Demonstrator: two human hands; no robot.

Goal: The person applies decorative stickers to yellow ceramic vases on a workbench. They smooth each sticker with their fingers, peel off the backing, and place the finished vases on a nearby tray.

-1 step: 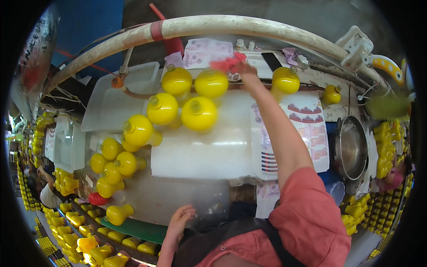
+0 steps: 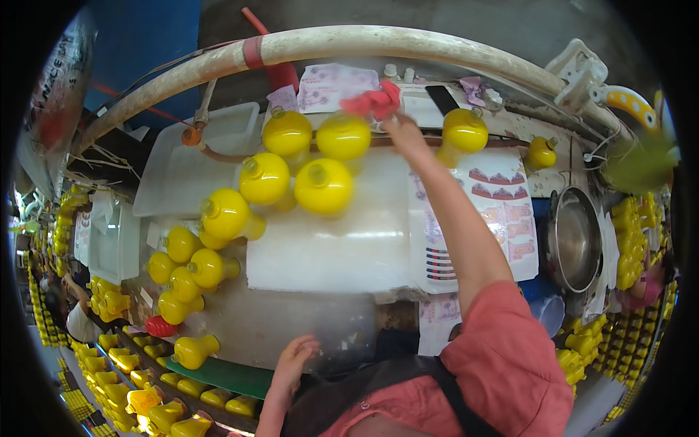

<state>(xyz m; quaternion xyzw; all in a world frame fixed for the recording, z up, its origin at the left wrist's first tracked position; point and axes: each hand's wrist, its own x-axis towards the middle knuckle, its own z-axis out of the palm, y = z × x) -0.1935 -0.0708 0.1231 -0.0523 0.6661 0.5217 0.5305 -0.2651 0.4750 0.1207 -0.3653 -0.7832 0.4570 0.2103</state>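
At the back of the table, a crumpled pinkish-red cloth (image 2: pixel 375 102) lies over white paper sheets. The fingers of my right hand (image 2: pixel 403 131) are right at its edge, blurred; whether they grip it I cannot tell. My left hand (image 2: pixel 296 355) hangs low in front of my body, fingers loosely bent and apart, holding nothing. Glossy yellow round-bodied vessels with narrower ends stand left of my right forearm, one of them (image 2: pixel 325 187) on the white board (image 2: pixel 331 255). Another yellow vessel (image 2: pixel 465 131) stands just right of my right hand.
A pale pipe (image 2: pixel 408 36) arches across the back. Sticker sheets (image 2: pixel 502 211) lie under my forearm, beside a metal basin (image 2: pixel 575 237). A dark phone (image 2: pixel 443 100) rests behind. At left are a clear tray (image 2: pixel 196 153), a red object (image 2: pixel 161 326) and more yellow vessels.
My right hand has shifted slightly toward me, and more of the cloth shows beyond its fingers. The left hand has stayed in place.
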